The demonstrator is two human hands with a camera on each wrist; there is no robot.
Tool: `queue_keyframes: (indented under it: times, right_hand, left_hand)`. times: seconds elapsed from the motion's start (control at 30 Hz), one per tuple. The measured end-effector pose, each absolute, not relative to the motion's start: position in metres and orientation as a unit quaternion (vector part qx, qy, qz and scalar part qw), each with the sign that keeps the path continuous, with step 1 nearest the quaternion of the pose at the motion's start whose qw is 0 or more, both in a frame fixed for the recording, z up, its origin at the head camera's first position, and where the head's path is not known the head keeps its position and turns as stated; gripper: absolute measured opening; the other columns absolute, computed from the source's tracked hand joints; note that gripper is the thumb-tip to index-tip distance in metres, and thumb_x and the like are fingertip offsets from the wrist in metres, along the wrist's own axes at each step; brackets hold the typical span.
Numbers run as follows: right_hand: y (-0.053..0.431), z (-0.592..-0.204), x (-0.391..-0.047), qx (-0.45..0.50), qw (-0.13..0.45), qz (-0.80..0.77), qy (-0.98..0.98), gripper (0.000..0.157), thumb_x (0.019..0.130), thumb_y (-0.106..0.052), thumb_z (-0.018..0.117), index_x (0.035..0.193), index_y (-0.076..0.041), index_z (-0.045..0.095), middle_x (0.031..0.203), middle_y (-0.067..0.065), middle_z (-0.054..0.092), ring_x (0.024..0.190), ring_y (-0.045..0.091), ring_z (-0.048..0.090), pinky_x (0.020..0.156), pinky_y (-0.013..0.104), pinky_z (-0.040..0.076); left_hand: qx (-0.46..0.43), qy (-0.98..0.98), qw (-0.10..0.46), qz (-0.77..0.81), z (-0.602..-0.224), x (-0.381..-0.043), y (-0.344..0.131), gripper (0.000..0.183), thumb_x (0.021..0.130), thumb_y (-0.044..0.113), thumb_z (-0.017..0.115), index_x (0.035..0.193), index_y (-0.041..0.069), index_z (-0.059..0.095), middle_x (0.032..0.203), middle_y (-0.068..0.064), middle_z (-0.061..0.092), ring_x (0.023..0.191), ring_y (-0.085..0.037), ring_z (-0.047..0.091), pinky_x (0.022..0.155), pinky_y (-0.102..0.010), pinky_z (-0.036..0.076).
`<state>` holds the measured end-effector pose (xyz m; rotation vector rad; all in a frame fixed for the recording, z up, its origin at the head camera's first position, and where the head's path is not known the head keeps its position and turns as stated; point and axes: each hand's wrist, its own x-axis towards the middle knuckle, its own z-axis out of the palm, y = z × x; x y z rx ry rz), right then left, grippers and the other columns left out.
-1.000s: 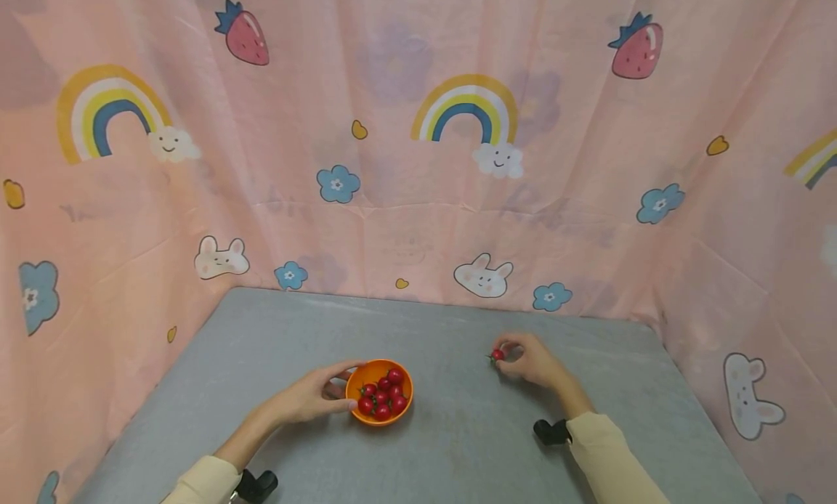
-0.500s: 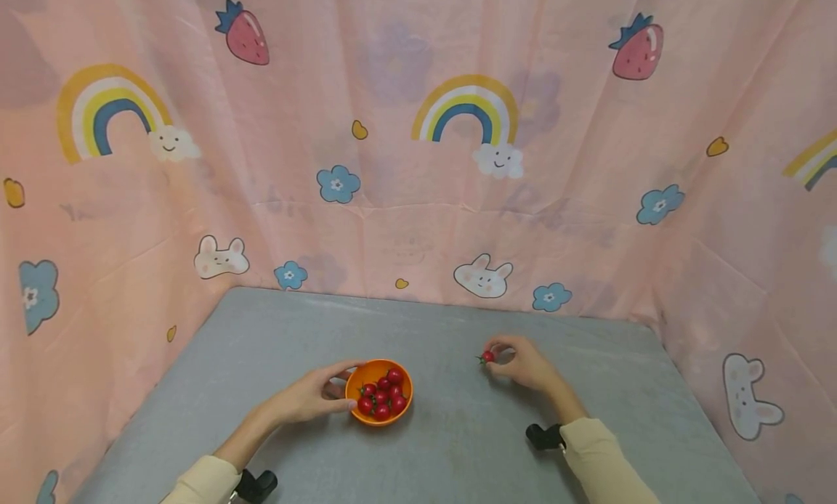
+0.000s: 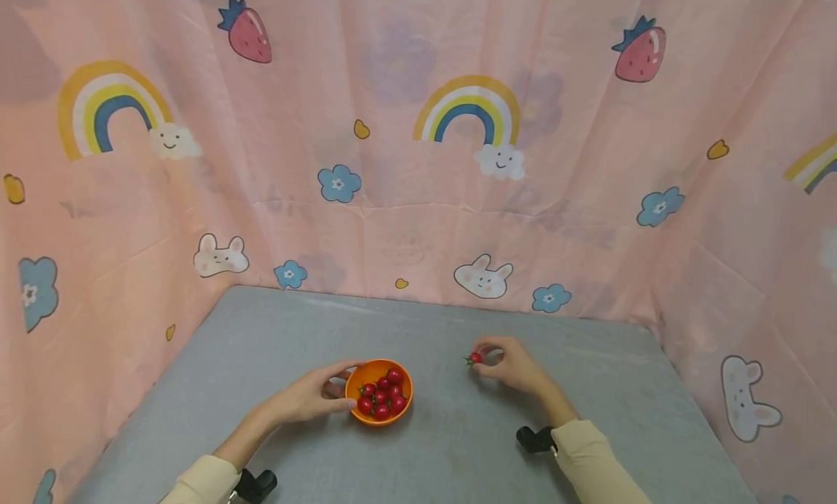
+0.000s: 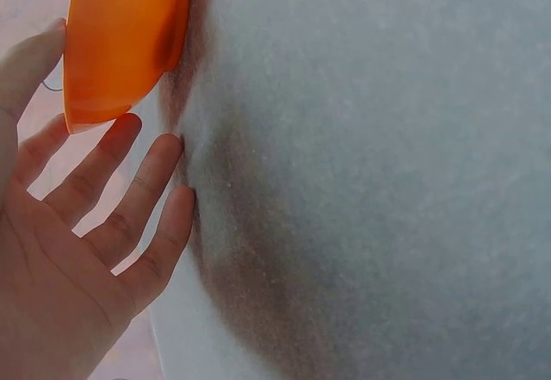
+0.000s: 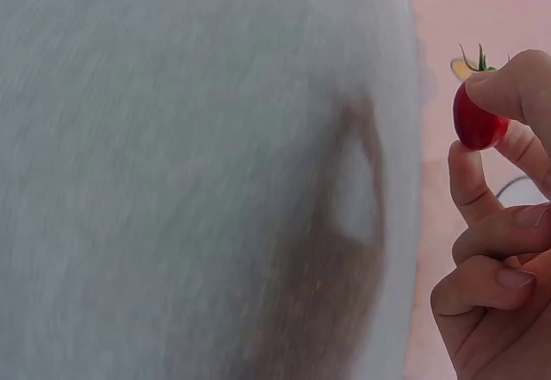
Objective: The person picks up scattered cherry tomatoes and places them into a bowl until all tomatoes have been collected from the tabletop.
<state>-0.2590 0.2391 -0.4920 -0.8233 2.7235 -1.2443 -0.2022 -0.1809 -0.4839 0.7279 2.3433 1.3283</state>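
Observation:
An orange bowl stands on the table, with several red cherry tomatoes inside. At its left side is my left hand, thumb at the near rim and a fingertip at the far rim. The left wrist view has that hand's fingers spread and nearly straight, the tips right at the bowl's wall. To the right of the bowl, my right hand pinches one cherry tomato between thumb and fingertips, its green stem showing. Its other fingers curl in toward the palm.
The grey table reaches back to a pink printed curtain, which also closes off both sides. A black wrist mount sits at the right sleeve, another black mount at the left.
My right hand has moved left toward the bowl with the cherry tomato in its pinch. The left hand and the bowl have stayed in place.

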Motion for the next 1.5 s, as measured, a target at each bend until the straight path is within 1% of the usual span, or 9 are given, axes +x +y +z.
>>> queue_keyframes:
  times: [0.23,0.5,0.63,0.77,0.83,1.1,1.17,1.3,1.5]
  right_hand:
    - [0.225,-0.487,-0.258,-0.273,0.023,-0.409,0.871,0.02,0.088,-0.006,0.078,0.106,-0.013,0.072,0.099,-0.003,0.066,0.093,0.025,0.06,0.069,0.029,0.049]
    - [0.206,-0.479,-0.258,-0.271,0.038,-0.414,0.868,0.021,0.089,-0.01,0.079,0.108,-0.013,0.072,0.099,-0.003,0.066,0.087,0.026,0.058,0.063,0.027,0.045]
    - [0.194,-0.476,-0.257,-0.276,0.047,-0.419,0.864,0.019,0.089,-0.009,0.079,0.106,-0.014,0.072,0.098,-0.004,0.066,0.089,0.028,0.059,0.065,0.028,0.046]
    - [0.182,-0.474,-0.255,-0.288,0.057,-0.424,0.857,0.019,0.089,-0.01,0.079,0.106,-0.016,0.073,0.097,-0.005,0.067,0.094,0.03,0.06,0.071,0.029,0.048]
    - [0.176,-0.473,-0.255,-0.295,0.06,-0.424,0.854,0.018,0.089,-0.01,0.079,0.105,-0.017,0.073,0.097,-0.006,0.067,0.095,0.03,0.06,0.072,0.029,0.048]
    - [0.156,-0.468,-0.248,-0.312,0.072,-0.43,0.844,0.017,0.089,-0.011,0.079,0.104,-0.017,0.073,0.095,-0.007,0.067,0.09,0.033,0.059,0.065,0.026,0.045]
    - [0.152,-0.467,-0.246,-0.315,0.075,-0.433,0.841,0.016,0.089,-0.012,0.079,0.103,-0.017,0.072,0.095,-0.007,0.067,0.087,0.033,0.059,0.063,0.025,0.043]
    - [0.145,-0.466,-0.243,-0.325,0.083,-0.433,0.837,0.016,0.089,-0.013,0.08,0.103,-0.017,0.072,0.095,-0.006,0.066,0.075,0.032,0.055,0.059,0.024,0.041]
    - [0.139,-0.466,-0.239,-0.339,0.1,-0.444,0.823,0.018,0.09,-0.013,0.08,0.106,-0.016,0.073,0.097,-0.005,0.066,0.066,0.027,0.051,0.056,0.023,0.04]
  left_hand:
    - [0.256,0.823,0.18,0.474,-0.483,-0.202,-0.181,0.067,0.096,0.021,0.075,0.153,0.009,0.043,0.131,-0.018,0.057,0.099,-0.022,0.068,0.083,-0.04,0.057]
    - [0.26,0.821,0.177,0.477,-0.485,-0.203,-0.181,0.067,0.096,0.019,0.075,0.154,0.009,0.043,0.132,-0.019,0.057,0.099,-0.022,0.068,0.082,-0.041,0.057]
    - [0.26,0.821,0.177,0.476,-0.485,-0.203,-0.181,0.067,0.095,0.02,0.075,0.153,0.009,0.043,0.132,-0.02,0.057,0.1,-0.022,0.068,0.082,-0.041,0.057]
    - [0.261,0.826,0.175,0.469,-0.486,-0.204,-0.181,0.067,0.095,0.021,0.075,0.153,0.01,0.043,0.133,-0.02,0.057,0.099,-0.022,0.068,0.082,-0.04,0.057]
    - [0.261,0.828,0.173,0.465,-0.486,-0.204,-0.181,0.067,0.095,0.022,0.075,0.153,0.01,0.044,0.133,-0.02,0.057,0.099,-0.021,0.068,0.082,-0.039,0.057]
    - [0.263,0.83,0.171,0.461,-0.486,-0.204,-0.181,0.066,0.096,0.022,0.075,0.153,0.01,0.044,0.133,-0.02,0.057,0.098,-0.02,0.068,0.082,-0.038,0.057]
    - [0.263,0.831,0.17,0.46,-0.486,-0.204,-0.181,0.066,0.096,0.023,0.074,0.153,0.01,0.044,0.133,-0.02,0.057,0.098,-0.019,0.068,0.082,-0.037,0.056]
    - [0.263,0.832,0.168,0.458,-0.486,-0.203,-0.181,0.066,0.096,0.023,0.075,0.153,0.01,0.044,0.133,-0.02,0.057,0.098,-0.019,0.068,0.082,-0.037,0.057]
    - [0.265,0.832,0.168,0.458,-0.485,-0.202,-0.181,0.066,0.096,0.023,0.074,0.153,0.01,0.044,0.132,-0.02,0.057,0.099,-0.02,0.068,0.083,-0.04,0.057]
